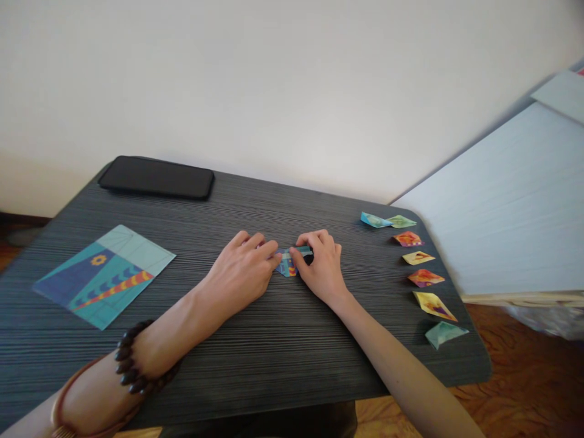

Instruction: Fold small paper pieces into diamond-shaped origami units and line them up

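Copper-coloured bangle (58, 410) nearest, and it's left hand (241, 266) and right hand (323, 267), both grips pinched on the small folded patterned paper (286, 266) mid-desk (260, 365), a crease seemingly in hand, the next move calling for aligned edges and firm, even pressure.

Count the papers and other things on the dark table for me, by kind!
Folded papers along the right side: 7
Small paper between the left hand and right hand: 1
Big flat sheet: 1
Black phone-like device: 1
Total: 10
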Demonstrator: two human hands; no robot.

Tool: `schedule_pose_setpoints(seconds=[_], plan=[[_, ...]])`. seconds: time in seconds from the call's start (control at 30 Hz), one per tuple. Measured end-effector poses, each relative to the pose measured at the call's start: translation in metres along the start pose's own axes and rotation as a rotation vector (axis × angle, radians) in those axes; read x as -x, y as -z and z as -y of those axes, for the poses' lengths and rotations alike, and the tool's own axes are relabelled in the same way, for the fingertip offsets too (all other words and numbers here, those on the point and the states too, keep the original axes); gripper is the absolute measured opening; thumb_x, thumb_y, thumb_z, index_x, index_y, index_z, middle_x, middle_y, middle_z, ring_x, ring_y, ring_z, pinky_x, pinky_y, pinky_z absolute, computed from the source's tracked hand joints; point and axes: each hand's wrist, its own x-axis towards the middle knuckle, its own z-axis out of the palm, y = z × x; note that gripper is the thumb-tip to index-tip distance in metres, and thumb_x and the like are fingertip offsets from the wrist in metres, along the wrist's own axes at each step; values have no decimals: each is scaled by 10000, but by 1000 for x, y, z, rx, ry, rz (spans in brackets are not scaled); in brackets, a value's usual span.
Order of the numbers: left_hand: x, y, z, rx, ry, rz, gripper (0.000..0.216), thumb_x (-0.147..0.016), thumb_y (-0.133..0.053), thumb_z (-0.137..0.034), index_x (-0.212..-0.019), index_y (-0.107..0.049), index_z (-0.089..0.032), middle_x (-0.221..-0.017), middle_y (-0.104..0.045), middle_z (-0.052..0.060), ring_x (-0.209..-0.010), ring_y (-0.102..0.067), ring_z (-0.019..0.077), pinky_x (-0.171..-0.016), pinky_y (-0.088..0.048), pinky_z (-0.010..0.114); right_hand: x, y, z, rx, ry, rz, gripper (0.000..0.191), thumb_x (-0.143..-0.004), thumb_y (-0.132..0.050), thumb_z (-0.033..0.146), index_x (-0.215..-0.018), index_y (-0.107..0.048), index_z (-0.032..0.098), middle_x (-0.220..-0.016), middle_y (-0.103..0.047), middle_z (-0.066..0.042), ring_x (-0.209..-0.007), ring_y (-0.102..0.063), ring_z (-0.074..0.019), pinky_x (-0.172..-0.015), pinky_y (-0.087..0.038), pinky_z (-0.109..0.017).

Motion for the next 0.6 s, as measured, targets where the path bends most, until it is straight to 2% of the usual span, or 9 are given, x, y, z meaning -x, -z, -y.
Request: schedule_pose_setpoints(seconds=[0.27,0.43,0.6], plan=[[1,1,0,-1,32,23,260,-912,-429,-212,-928,-689,-219,-867,-626,29,-799,-540,222,-689,-347,389,1,7,-10,-50,-52,45,231,-861,-447,160,-1011,-578,279,-948,-522,-35,-913,-506,-194,-806,-358,-364],[0,1,2,13,33,48,253,-907,-436,-203,-937,-686,-222,-871,-621,27,-801,-543,217,-697,-379,381,3,9,-16,-75,-58,76,251,-883,-428,153,-1024,-594,279,-950,-527,-33,-927,-521,-185,-814,-373,-360],[4,-5,9,115,27,24,232,-874,-466,-192,-985,-667,-226,-972,-606,31,-882,-534,211,-760,-431,361,5,6,-17,-16,10,52,255,-915,-429,218,-1118,-576,261,-1053,-537,-61,-993,-517,-205,-828,-385,-367]])
